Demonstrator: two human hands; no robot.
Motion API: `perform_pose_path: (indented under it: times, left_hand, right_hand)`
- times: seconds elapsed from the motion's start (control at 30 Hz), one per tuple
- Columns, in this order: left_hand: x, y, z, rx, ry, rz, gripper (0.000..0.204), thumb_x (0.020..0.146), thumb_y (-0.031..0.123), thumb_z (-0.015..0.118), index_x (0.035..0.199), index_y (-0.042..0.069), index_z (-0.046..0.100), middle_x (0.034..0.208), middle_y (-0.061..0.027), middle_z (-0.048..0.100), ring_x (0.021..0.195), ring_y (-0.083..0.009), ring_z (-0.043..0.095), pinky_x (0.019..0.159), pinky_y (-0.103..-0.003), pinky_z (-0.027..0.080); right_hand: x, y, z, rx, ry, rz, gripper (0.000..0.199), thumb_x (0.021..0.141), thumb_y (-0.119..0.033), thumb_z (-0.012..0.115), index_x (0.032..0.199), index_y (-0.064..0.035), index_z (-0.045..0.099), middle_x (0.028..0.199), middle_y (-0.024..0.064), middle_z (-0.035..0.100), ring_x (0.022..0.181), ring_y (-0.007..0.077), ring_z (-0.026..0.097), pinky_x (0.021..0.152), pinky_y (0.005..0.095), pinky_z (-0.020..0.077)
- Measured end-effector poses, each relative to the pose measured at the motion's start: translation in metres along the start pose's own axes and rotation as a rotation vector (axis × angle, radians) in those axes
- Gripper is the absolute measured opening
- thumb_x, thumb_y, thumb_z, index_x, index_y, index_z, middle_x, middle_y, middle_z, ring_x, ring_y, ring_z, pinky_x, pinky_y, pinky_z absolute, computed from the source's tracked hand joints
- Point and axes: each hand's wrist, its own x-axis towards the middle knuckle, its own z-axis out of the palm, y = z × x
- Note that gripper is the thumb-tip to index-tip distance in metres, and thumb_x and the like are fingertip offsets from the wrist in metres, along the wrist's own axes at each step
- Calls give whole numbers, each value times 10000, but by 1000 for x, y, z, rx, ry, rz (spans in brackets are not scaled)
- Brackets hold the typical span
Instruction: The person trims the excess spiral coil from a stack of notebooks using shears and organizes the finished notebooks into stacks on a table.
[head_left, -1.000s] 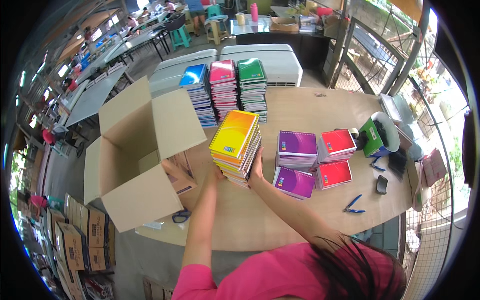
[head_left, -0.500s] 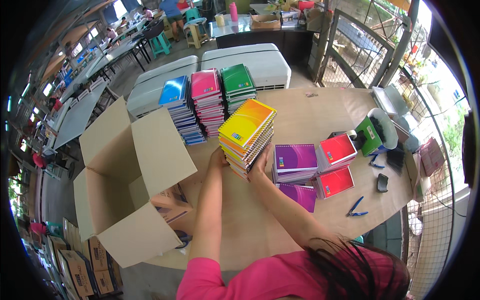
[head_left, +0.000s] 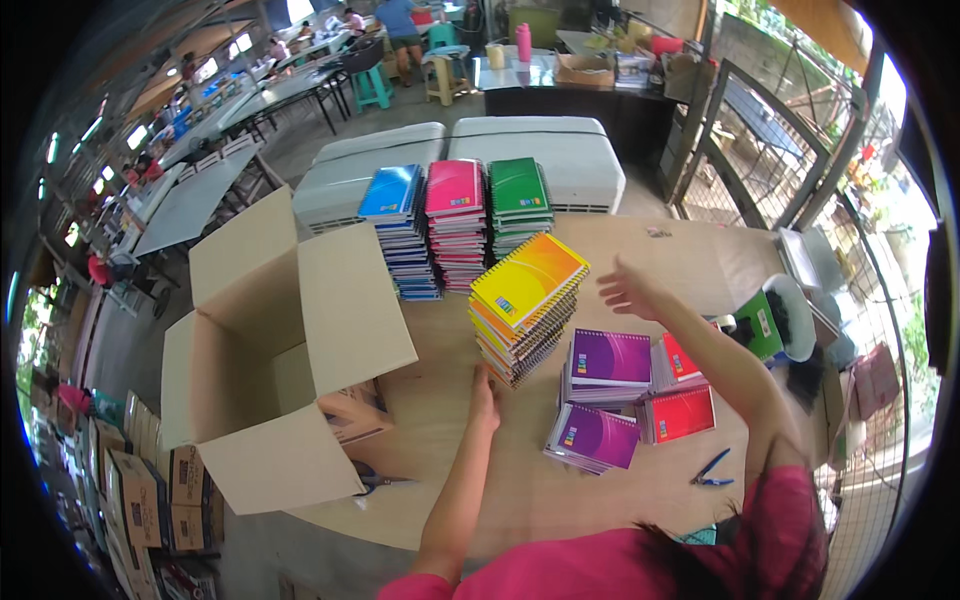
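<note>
A tall stack of spiral notebooks with yellow-orange covers point(head_left: 530, 282) stands a little askew on the table in front of me. My left hand point(head_left: 485, 400) is at the stack's lower near-left corner, fingers stretched upward against it and partly hidden. To the right of the stack, my right hand point(head_left: 636, 290) hangs in the air, apart from it, fingers spread and holding nothing. Below that arm are two piles of purple notebooks point(head_left: 612, 357) and two of red notebooks point(head_left: 682, 414), one partly covered by my forearm.
Blue point(head_left: 392, 192), pink point(head_left: 455, 188) and green notebook stacks point(head_left: 518, 186) stand at the table's far edge. An open cardboard box point(head_left: 250, 330) is at left, with scissors point(head_left: 375, 479) by its near flap. Blue-handled nippers point(head_left: 712, 468) lie at right, near a green container point(head_left: 760, 325).
My right hand has let go of the yellow stack and moved away to the right. The stack now stands beside the purple piles; my left hand has slid down to its lower corner.
</note>
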Motion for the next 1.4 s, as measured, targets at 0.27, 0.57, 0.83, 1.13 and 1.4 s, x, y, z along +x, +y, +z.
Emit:
perform_pose_path:
  times: [0.27,0.57,0.83,1.13,1.4]
  left_hand:
    - [8,36,14,-45,-300,82,967,876,803,363,1525,89,299,1473,-102,456,1321,-247,443,1118,-448,291]
    - [15,50,18,253,-436,-12,845,947,746,255,1557,161,261,1558,-87,358,1377,-236,385,1132,-433,269]
    - [37,34,61,246,-530,-121,778,935,702,371,1488,155,379,1419,-71,516,1246,-211,493,1039,-399,364]
    - [59,-5,140,125,-605,-128,851,920,752,369,1487,120,338,1416,-70,485,1272,-199,456,1032,-389,350]
    - [80,-19,193,33,-780,-10,894,917,687,480,1534,144,128,1567,-30,222,1464,-157,158,1204,-413,39]
  right_hand:
    - [124,37,59,-308,-657,233,846,924,-746,315,1568,-207,214,1615,218,130,1494,372,128,1151,639,176]
    - [107,62,53,-165,-833,283,855,918,-744,322,1574,-211,193,1636,127,104,1509,308,53,1149,665,130]
    - [94,58,4,-7,-727,262,864,913,-742,328,1578,-214,175,1655,46,80,1522,252,-13,1148,687,88]
    - [141,69,-83,142,-505,149,769,948,-682,317,1518,-167,359,1584,160,299,1435,369,299,1124,704,123]
    - [181,20,-113,73,-196,195,768,945,-679,324,1502,-152,373,1552,177,326,1397,384,334,1102,706,164]
